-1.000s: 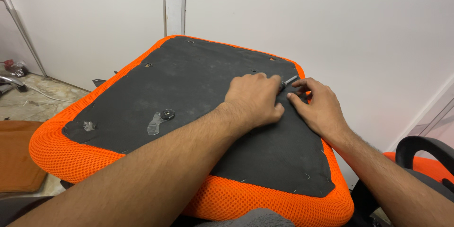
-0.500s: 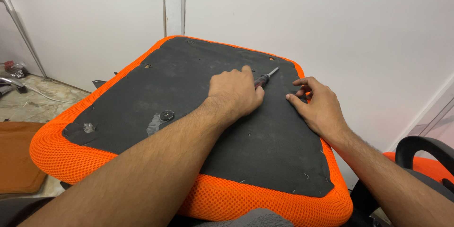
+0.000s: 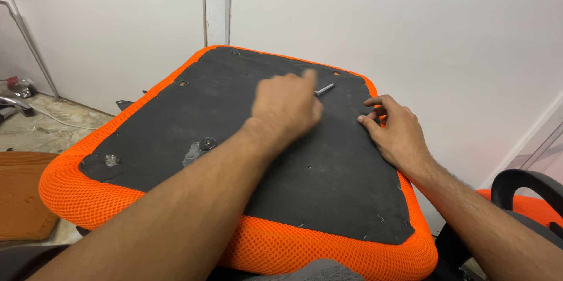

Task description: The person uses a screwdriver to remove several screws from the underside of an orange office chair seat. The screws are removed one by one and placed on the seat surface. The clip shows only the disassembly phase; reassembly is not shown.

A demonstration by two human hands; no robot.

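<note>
Two hands on an upturned orange seat cushion (image 3: 352, 251): left hand (image 3: 285, 107), now drawn back from the far-right corner, fist wrapped round a screwdriver (image 3: 324, 89) angled above the black underside; right hand (image 3: 396, 130) open, fingertips pressing that edge, unmoved.

Screwdriver (image 3: 324, 89): metal shaft pointing toward upper right of frame, handle hidden in left hand (image 3: 285, 105), above black underside of orange-edged seat cushion (image 3: 234, 117).

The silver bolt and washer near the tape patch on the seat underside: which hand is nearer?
Left. The left hand is up and right of the bolt; the right hand rests at the seat's far right edge.
</note>
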